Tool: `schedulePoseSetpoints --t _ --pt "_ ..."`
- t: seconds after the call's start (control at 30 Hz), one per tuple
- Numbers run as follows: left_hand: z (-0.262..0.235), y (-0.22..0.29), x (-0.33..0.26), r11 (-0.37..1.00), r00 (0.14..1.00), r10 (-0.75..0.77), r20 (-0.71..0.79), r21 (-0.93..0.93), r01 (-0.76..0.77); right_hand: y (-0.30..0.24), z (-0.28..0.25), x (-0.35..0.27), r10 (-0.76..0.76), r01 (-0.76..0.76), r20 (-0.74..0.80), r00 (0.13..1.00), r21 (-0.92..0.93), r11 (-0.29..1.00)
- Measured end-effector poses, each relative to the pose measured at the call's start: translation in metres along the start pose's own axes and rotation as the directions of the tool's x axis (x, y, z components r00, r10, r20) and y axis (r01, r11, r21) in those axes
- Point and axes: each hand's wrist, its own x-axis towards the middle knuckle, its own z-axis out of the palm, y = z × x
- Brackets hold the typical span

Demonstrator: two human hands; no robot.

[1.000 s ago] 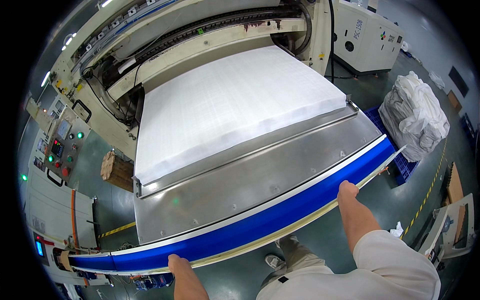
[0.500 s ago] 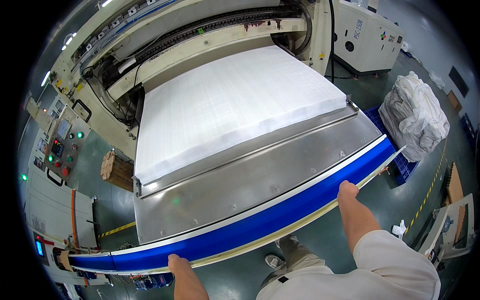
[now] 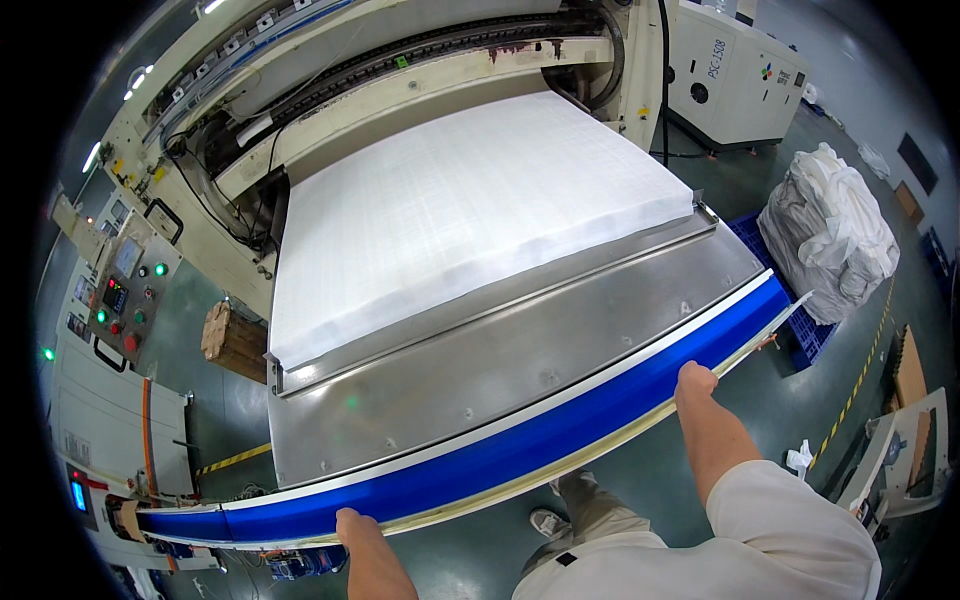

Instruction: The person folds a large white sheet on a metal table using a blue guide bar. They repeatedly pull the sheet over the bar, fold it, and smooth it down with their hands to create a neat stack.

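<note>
Since a second ago nothing visibly shifts, suggesting a pause: left hand [image 3: 358,526] and right hand [image 3: 696,381] curl at the blue conveyor belt [image 3: 540,440] just beyond them, whether gripping I cannot tell

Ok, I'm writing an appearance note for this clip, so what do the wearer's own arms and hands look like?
The left hand and right hand show no gloves. The right forearm is bare below a plain, loose, white short sleeve. No watch or cable shows; the left sleeve is out of view.
</note>
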Motion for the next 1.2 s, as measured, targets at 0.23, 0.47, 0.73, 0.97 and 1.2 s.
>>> schedulePoseSetpoints --t 0.23,0.47,0.73,0.97,1.2 --pt "-0.012 0.005 0.018 0.998 0.999 0.031 -0.037 0.051 -0.029 0.003 0.009 -0.020 0.023 -0.023 -0.008 1.000 -0.038 0.999" --pt "-0.009 0.003 0.017 0.999 0.999 0.014 -0.046 -0.031 -0.015 0.006 0.009 -0.016 -0.023 0.028 0.025 0.999 -0.207 0.978" --pt "0.001 -0.002 0.008 1.000 1.000 0.014 0.009 -0.008 -0.013 0.005 0.001 0.015 -0.176 0.210 0.119 0.977 -0.422 0.882" --pt "-0.003 0.001 0.010 0.997 0.999 0.015 -0.029 -0.073 -0.017 0.002 0.005 -0.006 -0.006 0.006 0.004 1.000 -0.073 0.997" --pt "0.004 -0.001 0.011 1.000 1.000 0.020 -0.018 0.009 -0.020 0.000 0.000 0.004 -0.018 0.018 0.010 1.000 -0.028 0.999"
